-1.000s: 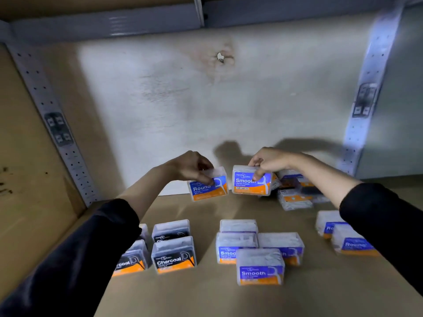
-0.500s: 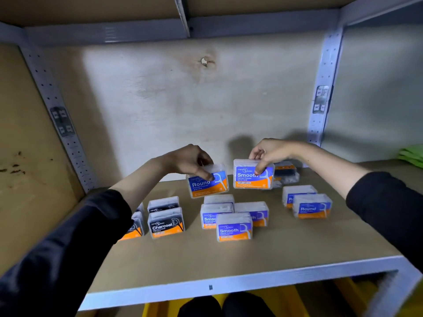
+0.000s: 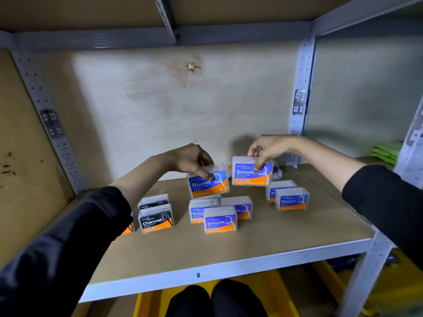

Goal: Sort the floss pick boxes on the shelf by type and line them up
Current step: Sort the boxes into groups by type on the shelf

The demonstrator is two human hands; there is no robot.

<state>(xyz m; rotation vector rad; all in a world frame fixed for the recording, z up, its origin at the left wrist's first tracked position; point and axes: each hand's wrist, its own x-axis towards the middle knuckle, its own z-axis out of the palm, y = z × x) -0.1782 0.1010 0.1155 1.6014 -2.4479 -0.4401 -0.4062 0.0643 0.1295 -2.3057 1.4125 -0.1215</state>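
Observation:
My left hand grips a blue-and-orange Round box from above, lifted over the shelf board. My right hand holds a Smooth box just to its right, also raised. Below them stand three Smooth boxes in a cluster. Black Charcoal boxes sit to the left, partly hidden by my left sleeve. Two Round boxes stand one behind the other at the right. More boxes lie behind the held Smooth box, mostly hidden.
The shelf has a metal front edge, perforated uprights at the back left and back right, and a board overhead. A green item lies in the neighbouring bay. Yellow objects show below the shelf.
The view has pulled back and tilted down, so the shelf's front edge appears. Both hands keep hold of their boxes, with little movement relative to the shelf.

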